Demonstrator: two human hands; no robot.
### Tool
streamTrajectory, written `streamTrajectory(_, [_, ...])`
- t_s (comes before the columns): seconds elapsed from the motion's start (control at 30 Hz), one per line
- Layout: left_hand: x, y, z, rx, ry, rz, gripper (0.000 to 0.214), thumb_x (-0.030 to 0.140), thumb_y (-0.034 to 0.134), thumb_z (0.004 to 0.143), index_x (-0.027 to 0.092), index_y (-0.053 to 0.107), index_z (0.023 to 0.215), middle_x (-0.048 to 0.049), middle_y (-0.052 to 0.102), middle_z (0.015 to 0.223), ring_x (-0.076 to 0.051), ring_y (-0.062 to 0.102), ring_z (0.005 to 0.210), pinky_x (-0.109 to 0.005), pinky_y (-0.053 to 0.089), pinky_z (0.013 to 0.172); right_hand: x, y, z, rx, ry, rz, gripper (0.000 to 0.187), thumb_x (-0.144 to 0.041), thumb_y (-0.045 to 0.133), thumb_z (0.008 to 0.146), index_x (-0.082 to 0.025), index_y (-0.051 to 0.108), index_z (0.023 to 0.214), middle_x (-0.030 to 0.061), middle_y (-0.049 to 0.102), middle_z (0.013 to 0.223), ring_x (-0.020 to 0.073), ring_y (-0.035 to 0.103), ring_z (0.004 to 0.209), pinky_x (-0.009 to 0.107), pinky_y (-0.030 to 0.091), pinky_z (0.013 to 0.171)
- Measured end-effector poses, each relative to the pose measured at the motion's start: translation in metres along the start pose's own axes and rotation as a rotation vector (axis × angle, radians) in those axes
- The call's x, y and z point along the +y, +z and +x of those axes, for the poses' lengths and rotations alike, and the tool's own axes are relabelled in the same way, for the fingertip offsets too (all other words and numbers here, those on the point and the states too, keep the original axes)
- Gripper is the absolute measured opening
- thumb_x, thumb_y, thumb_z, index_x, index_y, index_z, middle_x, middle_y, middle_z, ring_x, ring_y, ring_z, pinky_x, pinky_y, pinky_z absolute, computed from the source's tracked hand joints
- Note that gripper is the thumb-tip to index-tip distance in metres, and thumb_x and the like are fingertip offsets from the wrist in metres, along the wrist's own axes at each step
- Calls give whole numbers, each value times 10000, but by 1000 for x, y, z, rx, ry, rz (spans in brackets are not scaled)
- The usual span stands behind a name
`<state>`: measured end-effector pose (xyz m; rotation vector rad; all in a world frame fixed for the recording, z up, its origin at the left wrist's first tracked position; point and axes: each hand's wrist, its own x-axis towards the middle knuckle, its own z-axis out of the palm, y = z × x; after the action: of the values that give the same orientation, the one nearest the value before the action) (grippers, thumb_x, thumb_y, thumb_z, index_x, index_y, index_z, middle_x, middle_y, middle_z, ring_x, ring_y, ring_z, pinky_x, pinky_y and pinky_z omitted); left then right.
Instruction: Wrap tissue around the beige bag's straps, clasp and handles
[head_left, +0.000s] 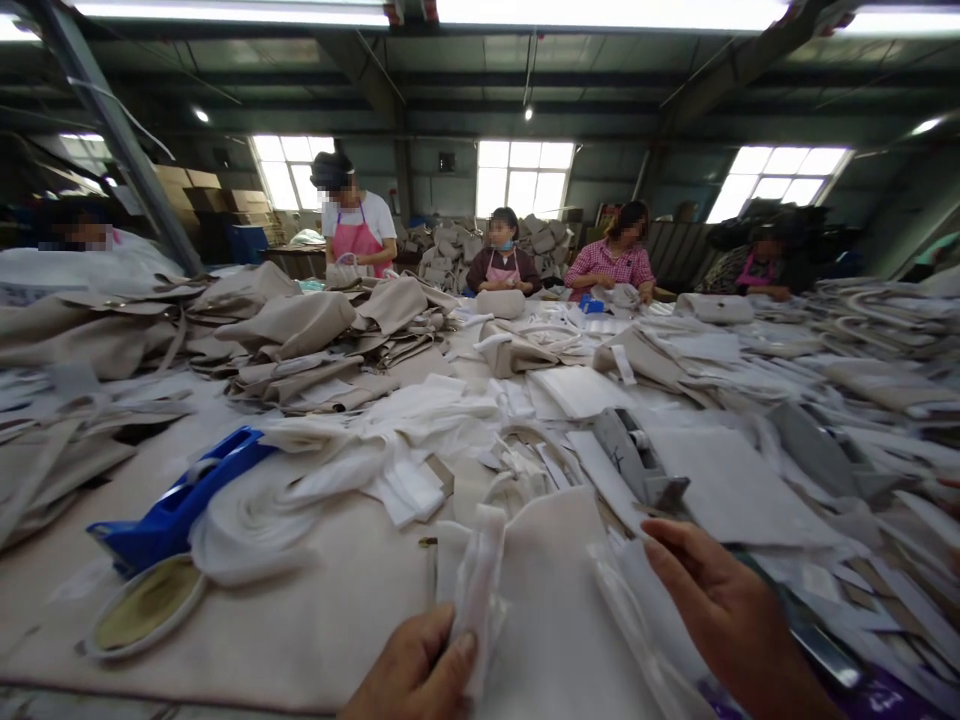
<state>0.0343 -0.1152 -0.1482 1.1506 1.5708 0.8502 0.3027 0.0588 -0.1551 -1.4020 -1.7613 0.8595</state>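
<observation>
Two bare hands work at the near edge of a cluttered desk [292, 640]. The left hand [416, 665], at six o'clock in the view, pinches a folded white strip [484, 575] between thumb and fingers; the strip stands up, leaning slightly. The right hand [716, 600], towards four o'clock, has its fingers extended beside clear film [637, 625]; I cannot tell whether it grips anything. Between the hands lies a broad pale panel [551, 590].

At ten o'clock from the left hand are a coiled white band [251, 530] and, past it, a blue tape dispenser [184, 500]; a round dish [150, 605] sits between nine and ten. A grey dispenser [637, 455] stands at eleven o'clock from the right hand. Beige pieces [300, 320] pile up towards eleven o'clock in the view, and co-workers [502, 250] line the far side at twelve.
</observation>
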Motion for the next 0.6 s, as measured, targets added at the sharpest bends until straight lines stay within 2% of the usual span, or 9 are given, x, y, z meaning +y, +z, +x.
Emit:
streamTrajectory(0.07, [2, -2, 1, 27, -50, -18, 407, 549, 448, 919, 176, 609, 915, -16, 614, 871, -204, 540, 878, -242, 439, 776, 26, 2, -8, 45, 101, 16, 477, -588, 634, 735, -201, 728, 998, 118, 750, 1063, 305, 692, 981, 373, 578, 804])
streamTrajectory(0.17, [10, -12, 5, 38, -51, -35, 428, 558, 464, 920, 172, 648, 939, -18, 652, 893, -220, 572, 907, -251, 463, 797, 42, 16, -30, -92, 239, 155, 476, -582, 607, 769, -207, 748, 1026, 114, 767, 1069, 308, 710, 993, 375, 600, 803])
streamTrajectory(0.27, [19, -31, 8, 8, -6, -28, 459, 563, 488, 921, 162, 686, 1021, -21, 691, 939, -241, 594, 969, -258, 474, 828, 41, 33, -50, -256, 228, 237, 464, -545, 577, 826, -202, 746, 1087, 99, 772, 1074, 300, 705, 1040, 383, 591, 875])
streamTrajectory(0.33, [23, -44, 8, -7, -6, 8, 464, 552, 504, 922, 161, 696, 1085, -19, 711, 954, -241, 603, 965, -259, 476, 833, 41, 39, -52, -301, 158, 196, 445, -520, 561, 848, -184, 743, 1076, 105, 777, 1034, 298, 715, 1010, 390, 596, 870])
streamTrajectory(0.4, [23, -51, 5, -9, -17, 59, 456, 538, 511, 926, 170, 696, 1123, -13, 720, 980, -238, 606, 969, -258, 475, 850, 39, 37, -46, -233, 12, 85, 406, -477, 548, 870, -173, 727, 1070, 119, 767, 1030, 292, 718, 982, 400, 599, 863])
streamTrajectory(0.43, [22, -52, 3, -5, -22, 83, 452, 535, 509, 929, 178, 694, 1135, -11, 721, 1000, -238, 605, 985, -258, 475, 864, 34, 34, -41, -156, -115, 15, 380, -441, 551, 878, -170, 711, 1091, 130, 750, 1067, 291, 708, 1006, 412, 590, 888])
streamTrajectory(0.5, [21, -49, -2, 3, -27, 124, 447, 538, 499, 935, 194, 690, 1146, -9, 717, 1036, -242, 597, 1029, -254, 473, 891, 13, 28, -29, -7, -461, -127, 357, -348, 577, 885, -180, 659, 1189, 149, 679, 1221, 292, 638, 1150, 439, 534, 987])
streamTrajectory(0.53, [21, -46, -3, 5, -22, 142, 451, 544, 490, 937, 199, 687, 1150, -9, 716, 1047, -239, 597, 1030, -251, 474, 896, -4, 25, -25, 6, -659, -192, 377, -300, 597, 884, -198, 628, 1246, 148, 623, 1311, 292, 573, 1243, 449, 492, 1040])
streamTrajectory(0.6, [25, -37, -7, 4, -1, 172, 470, 561, 475, 938, 202, 682, 1159, -15, 718, 1049, -227, 607, 988, -244, 486, 873, -44, 27, -18, -111, -996, -325, 438, -253, 647, 868, -262, 593, 1302, 97, 516, 1454, 301, 398, 1401, 456, 410, 1112])
